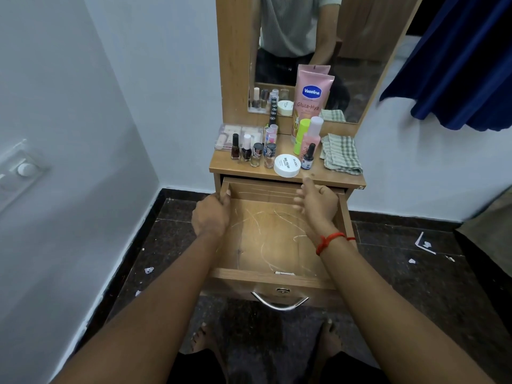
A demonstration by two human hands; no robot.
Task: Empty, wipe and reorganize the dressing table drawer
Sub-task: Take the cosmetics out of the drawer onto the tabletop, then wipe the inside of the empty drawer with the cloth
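The left hand (212,214) is closed around the left side wall of the drawer (277,277), near its back corner. The right hand (315,202) is held over the right rear of the drawer with fingers loosely curled and nothing in them; whether it touches the wood cannot be told. The drawer is pulled well out and appears emptied, its scratched floor bare but for a small pale scrap by the front wall. Wiping is judged the step in hand, and the checked cloth (341,153) on the tabletop (343,180) lies near the right hand. The drawer should be steadied while corners are wiped. Bottles (250,151) and a white jar (287,165) are crowded at the table's front edge, so reaches should be kept low and clear.
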